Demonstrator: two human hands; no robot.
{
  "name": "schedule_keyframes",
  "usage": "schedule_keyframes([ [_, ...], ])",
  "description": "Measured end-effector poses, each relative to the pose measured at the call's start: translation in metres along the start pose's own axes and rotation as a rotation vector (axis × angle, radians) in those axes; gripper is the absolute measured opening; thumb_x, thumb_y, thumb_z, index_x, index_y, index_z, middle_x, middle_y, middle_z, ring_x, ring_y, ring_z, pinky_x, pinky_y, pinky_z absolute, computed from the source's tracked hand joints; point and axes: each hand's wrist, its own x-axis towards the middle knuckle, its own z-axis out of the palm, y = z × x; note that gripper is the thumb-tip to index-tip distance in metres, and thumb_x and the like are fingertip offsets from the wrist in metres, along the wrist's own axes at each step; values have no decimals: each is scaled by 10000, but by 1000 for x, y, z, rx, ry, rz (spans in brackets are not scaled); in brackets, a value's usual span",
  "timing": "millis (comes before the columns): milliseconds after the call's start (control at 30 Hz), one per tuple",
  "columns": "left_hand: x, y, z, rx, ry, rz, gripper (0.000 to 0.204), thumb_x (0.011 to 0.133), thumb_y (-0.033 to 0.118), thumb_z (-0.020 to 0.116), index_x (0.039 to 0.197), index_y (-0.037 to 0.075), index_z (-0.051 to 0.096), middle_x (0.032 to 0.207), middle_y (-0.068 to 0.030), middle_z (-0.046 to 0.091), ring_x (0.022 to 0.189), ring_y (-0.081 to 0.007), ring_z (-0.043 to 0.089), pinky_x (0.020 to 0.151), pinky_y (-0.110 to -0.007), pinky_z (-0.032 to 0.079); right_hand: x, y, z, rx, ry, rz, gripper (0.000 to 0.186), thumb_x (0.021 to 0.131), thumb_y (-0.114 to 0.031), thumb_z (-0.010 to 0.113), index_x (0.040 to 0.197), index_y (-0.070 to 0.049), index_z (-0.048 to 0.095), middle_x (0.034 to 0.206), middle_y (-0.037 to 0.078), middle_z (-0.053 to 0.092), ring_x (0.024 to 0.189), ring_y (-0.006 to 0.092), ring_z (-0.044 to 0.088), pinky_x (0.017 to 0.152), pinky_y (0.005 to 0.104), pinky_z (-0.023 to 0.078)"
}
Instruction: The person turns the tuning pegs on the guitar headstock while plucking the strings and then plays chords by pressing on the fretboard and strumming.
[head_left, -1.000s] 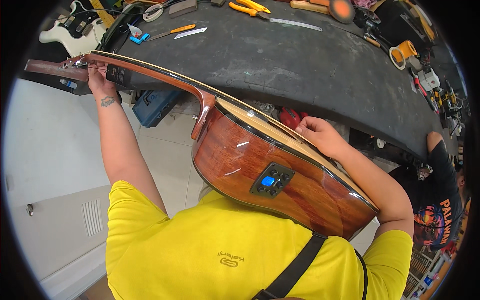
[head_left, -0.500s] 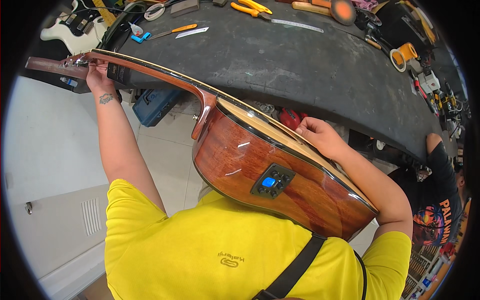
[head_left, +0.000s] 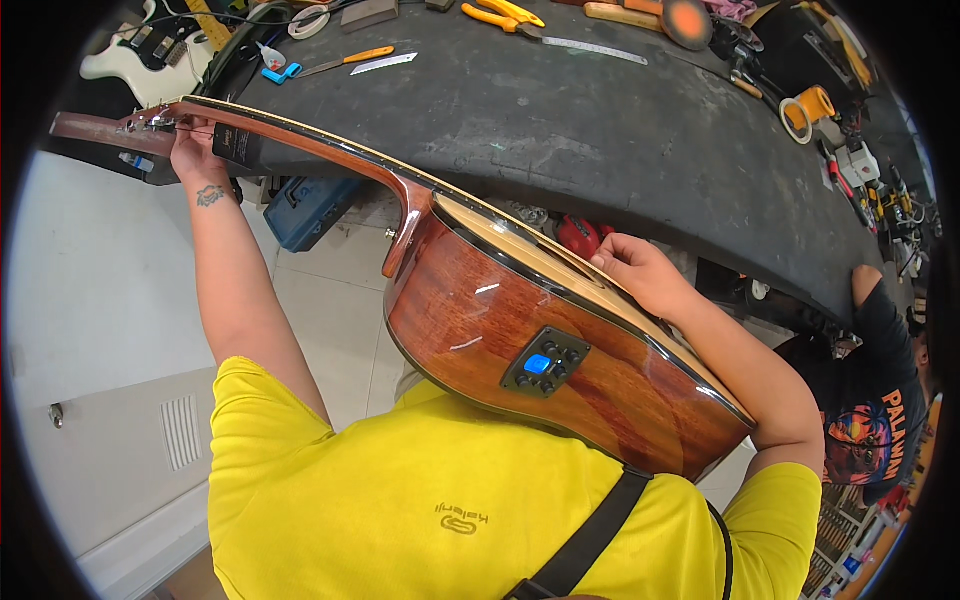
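Observation:
An acoustic guitar (head_left: 470, 300) with a glossy reddish-brown body rests on its edge against my yellow shirt, its neck reaching to the far left. Set in its side is a black control panel (head_left: 546, 362) with a lit blue display. My left hand (head_left: 197, 150) is closed at the headstock beside the metal tuning pegs (head_left: 150, 122); its fingertips are partly hidden. A black tag (head_left: 231, 144) hangs next to that hand. Over the strings near the sound hole, my right hand (head_left: 645, 275) is pinched closed; whatever is between its fingers is hidden. My right forearm lies across the body's edge.
A dark workbench (head_left: 520, 120) stretches beyond the guitar, with yellow-handled pliers (head_left: 503, 17), a steel ruler (head_left: 595, 50) and an orange-handled blade (head_left: 345, 62) on it. A white electric guitar body (head_left: 120, 68) sits far left. At right is another person (head_left: 865, 400).
My left wrist has shifted very slightly at the headstock. The guitar and my right hand look unchanged.

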Motion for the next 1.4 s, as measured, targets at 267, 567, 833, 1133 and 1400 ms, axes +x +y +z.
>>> schedule_keyframes([
  [267,5,17,-12,137,284,61,391,1108,271,329,1228,-10,574,1220,-225,674,1125,-325,654,973,-410,568,2,3,1,32,-16,-26,289,1023,-313,641,914,-51,588,772,-3,579,732,81,497,653,294,434],
  [567,-7,16,10,-39,53,3,365,1093,232,331,1221,-7,575,1263,-241,642,1199,-366,606,1077,-532,476,0,-3,1,72,-46,-54,270,1034,-300,626,946,-45,615,777,-4,590,734,76,507,670,288,446],
  [833,8,20,14,243,567,192,314,1074,214,357,1032,-12,570,1147,-224,657,1149,-362,613,1076,-542,463,3,2,1,29,-38,-33,292,1026,-317,637,924,-44,615,768,2,595,725,80,510,646,298,439],
  [1133,10,28,14,264,567,246,297,1038,174,373,869,7,551,1051,-223,666,1096,-368,630,1076,-559,459,4,0,3,45,-35,-40,285,1026,-306,640,913,-49,593,762,-2,582,721,81,499,648,298,438],
  [1400,6,50,6,306,532,215,272,1013,151,374,887,-12,553,991,-203,661,1089,-380,637,1076,-580,460,5,-2,3,35,-48,-86,288,1028,-307,639,921,-45,590,770,-8,574,731,78,492,655,291,435],
])
